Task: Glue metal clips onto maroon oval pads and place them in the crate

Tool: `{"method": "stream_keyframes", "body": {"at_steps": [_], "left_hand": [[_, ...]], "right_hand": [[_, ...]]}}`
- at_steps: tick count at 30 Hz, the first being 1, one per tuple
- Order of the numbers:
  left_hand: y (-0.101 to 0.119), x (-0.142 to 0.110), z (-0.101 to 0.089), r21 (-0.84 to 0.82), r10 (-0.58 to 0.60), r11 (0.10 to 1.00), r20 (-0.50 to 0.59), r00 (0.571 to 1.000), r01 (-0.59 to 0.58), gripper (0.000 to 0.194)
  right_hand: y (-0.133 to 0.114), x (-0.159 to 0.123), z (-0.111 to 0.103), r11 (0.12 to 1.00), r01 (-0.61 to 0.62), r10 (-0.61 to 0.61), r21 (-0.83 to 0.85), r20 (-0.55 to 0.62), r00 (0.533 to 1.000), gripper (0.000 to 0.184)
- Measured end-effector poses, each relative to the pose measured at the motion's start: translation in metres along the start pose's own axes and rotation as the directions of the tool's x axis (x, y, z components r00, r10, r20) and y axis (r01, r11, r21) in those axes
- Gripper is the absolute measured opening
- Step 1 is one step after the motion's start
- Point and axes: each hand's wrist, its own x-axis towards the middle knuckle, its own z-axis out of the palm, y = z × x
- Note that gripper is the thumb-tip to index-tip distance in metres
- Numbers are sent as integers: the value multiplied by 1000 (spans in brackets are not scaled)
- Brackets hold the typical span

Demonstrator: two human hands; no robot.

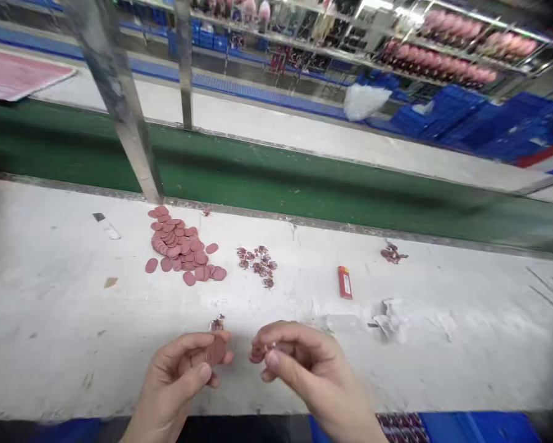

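My left hand (184, 372) is closed in a pinch on a dull red disc (216, 352), held just above the white table (55, 320). My right hand (299, 363) is beside it, fingers curled and pinched on a small piece I cannot make out. A tiny shiny piece (218, 322) lies on the table just beyond my left fingers. Farther off, a heap of the same red discs (181, 249) lies to the left, and a scatter of small shiny pieces (258, 264) sits to its right.
A red lighter (345, 282) lies right of centre, with another small cluster of shiny pieces (392, 253) beyond it. A green conveyor belt (304, 184) runs behind the table, with metal posts (119, 104). Blue crates (446, 117) and shelves of pink items stand far back.
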Motion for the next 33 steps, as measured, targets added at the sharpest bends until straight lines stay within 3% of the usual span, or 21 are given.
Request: {"method": "stream_keyframes", "body": {"at_steps": [5, 10, 16, 23, 28, 33], "left_hand": [[-13, 3, -9, 141, 64, 986, 202, 977, -94, 23], [-17, 4, -1, 180, 14, 981, 277, 961, -67, 25], [-12, 2, 10, 251, 8, 965, 260, 966, -76, 6], [-16, -2, 12, 294, 34, 951, 199, 979, -93, 4], [-17, -3, 17, 299, 11, 953, 145, 989, -55, 4], [-20, -4, 18, 312, 50, 946, 131, 990, -89, 5]], "right_hand": [[6, -16, 21, 987, -80, 93, 139, -91, 991, 13], [11, -20, 24, 964, -147, 182, 222, -146, 972, 27], [12, -22, 18, 979, -155, 177, 131, -183, 967, 29], [10, -26, 11, 990, 6, -34, -140, -195, 980, 8], [12, -24, 9, 997, -77, 80, 26, -181, 980, 8], [18, -24, 11, 969, -135, 170, 208, -159, 973, 21]]}}
